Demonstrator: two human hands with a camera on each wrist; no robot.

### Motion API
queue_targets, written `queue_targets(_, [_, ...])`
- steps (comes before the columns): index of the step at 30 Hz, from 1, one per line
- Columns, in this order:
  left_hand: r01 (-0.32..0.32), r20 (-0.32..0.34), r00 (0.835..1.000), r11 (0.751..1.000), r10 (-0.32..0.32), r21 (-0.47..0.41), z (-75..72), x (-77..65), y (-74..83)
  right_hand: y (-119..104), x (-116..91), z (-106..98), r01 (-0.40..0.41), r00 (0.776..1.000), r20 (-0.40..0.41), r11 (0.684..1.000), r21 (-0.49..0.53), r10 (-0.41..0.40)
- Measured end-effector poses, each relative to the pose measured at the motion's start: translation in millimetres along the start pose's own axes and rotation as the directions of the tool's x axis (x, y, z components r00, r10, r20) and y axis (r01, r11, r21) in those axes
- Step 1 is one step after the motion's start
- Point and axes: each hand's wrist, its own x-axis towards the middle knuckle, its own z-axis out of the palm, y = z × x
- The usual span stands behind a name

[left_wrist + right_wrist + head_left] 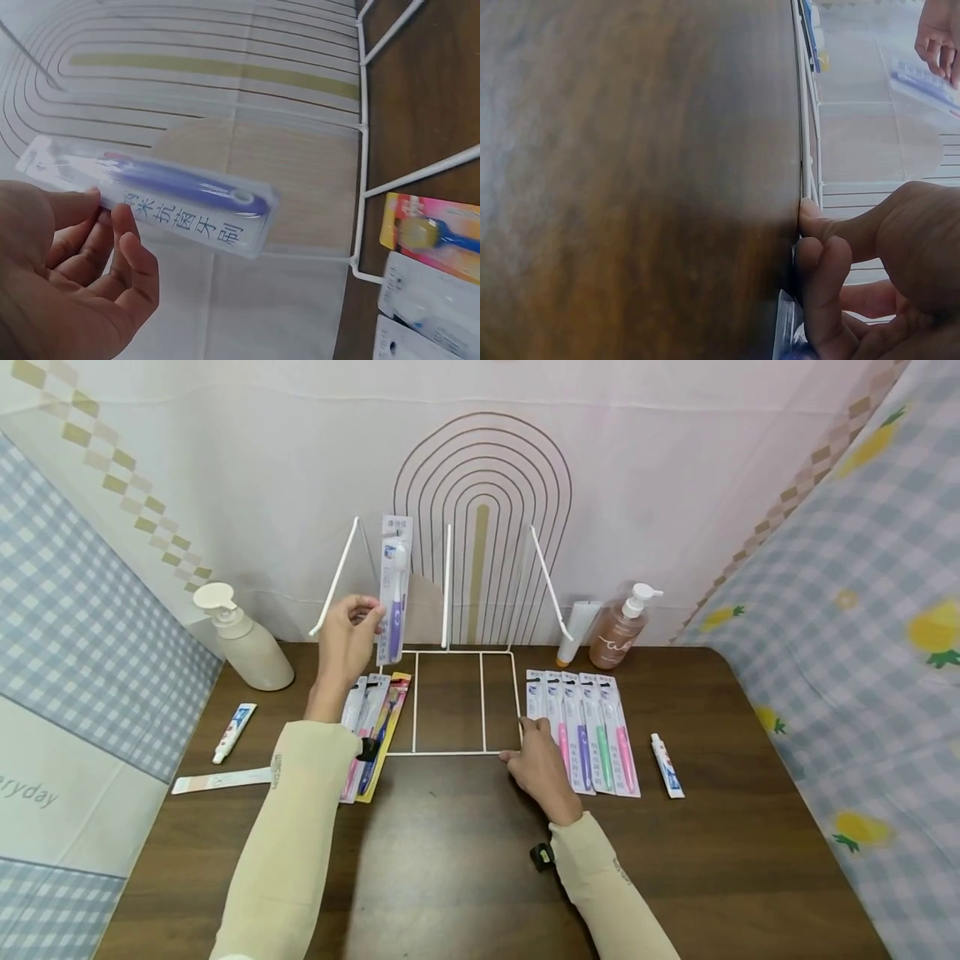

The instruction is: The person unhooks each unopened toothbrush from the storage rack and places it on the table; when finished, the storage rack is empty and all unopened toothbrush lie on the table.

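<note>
My left hand (pixel 345 635) pinches a packaged purple toothbrush (pixel 393 610) at its edge and holds it upright between the left and middle prongs of a white wire rack (pixel 450 752). In the left wrist view the clear blister pack (pixel 187 196) shows its purple handle, with thumb and fingertips at its edge. At the front right corner of the rack's base, my right hand (pixel 542 767) grips the wire with thumb and fingers. The right wrist view shows the right thumb (pixel 817 221) on the wire (pixel 808 135), close over the table.
Several packaged toothbrushes (pixel 587 739) lie right of the rack; others, including a yellow pack (pixel 386 739), lie left. Small toothpaste tubes (pixel 235 732) lie on both sides. A cream pump bottle (pixel 255 647), a white tube (pixel 577 631) and an amber pump bottle (pixel 618 635) stand behind.
</note>
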Motion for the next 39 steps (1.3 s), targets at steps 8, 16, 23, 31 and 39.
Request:
queue_targets(8, [0.003,0.014,1.000,0.990,-0.005,0.143,-14.7,-38.2,-24.9,-0.8,-0.2,-2.6,-0.013,1.000,0.017,1.000,0.004,0.013])
queue_targets(16, [0.142,-0.019,0.990,0.967,-0.141,0.212,-48.3,-68.4,-57.9,0.7,3.8,-4.0,-0.014,0.999,0.035,1.000,-0.020,0.014])
queue_targets(23, [0.259,-0.025,0.964,0.920,-0.264,0.295,-72.2,-86.1,-81.2,1.3,4.8,-1.9,-0.010,0.999,0.037,1.000,-0.021,0.011])
queue_targets(31, [0.293,0.017,0.948,0.891,-0.318,0.347,-84.5,-76.0,-171.3,-0.6,2.3,-3.4,0.000,0.999,0.037,1.000,-0.018,0.001])
queue_targets(39, [0.296,0.068,0.933,0.863,-0.353,0.409,-91.1,-73.6,-209.0,-0.2,3.8,-2.9,-0.003,0.999,0.037,1.000,-0.015,0.003])
